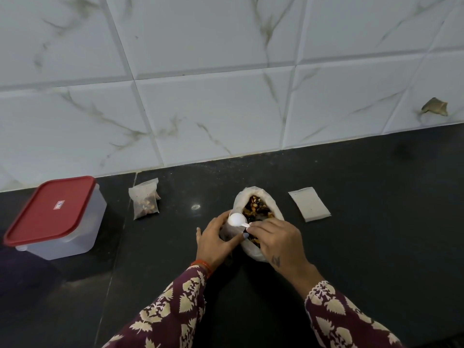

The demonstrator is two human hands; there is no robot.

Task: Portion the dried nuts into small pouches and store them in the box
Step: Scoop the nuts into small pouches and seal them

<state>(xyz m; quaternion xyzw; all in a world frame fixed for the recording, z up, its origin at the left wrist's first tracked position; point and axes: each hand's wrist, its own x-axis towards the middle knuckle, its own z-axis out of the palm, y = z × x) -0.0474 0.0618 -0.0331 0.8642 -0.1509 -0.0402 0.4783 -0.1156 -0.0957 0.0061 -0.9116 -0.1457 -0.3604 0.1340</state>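
Two bare hands meet over a large white plastic bag of mixed dried nuts [258, 209] that lies open-mouthed near the middle of the black stone bench [364, 222], its brown and dark contents showing at the far end. The right hand [275, 238] lies across the near part of the bag, its fingers pressed together in a pinching grip on the short handle of a small white plastic scoop [236, 219], whose round bowl sits at the bag's left edge. The left hand [217, 241] is at the bag's left side, its grip curled around what looks like a small clear pouch under the scoop, though that pouch is mostly hidden and hard to make out. Both forearms wear maroon sleeves with a cream leaf print [175, 312], and an orange thread band circles the left wrist. To the left of the bag, well apart, stands a small clear pouch already holding nuts [145, 202], upright and slightly leaning. To the right lies a flat empty whitish pouch [309, 204] on the bench. At the far left edge sits a clear rectangular plastic box with a red lid [54, 217], closed. Behind it all rises a wall of white marbled tiles [226, 84], with a chipped spot at the right
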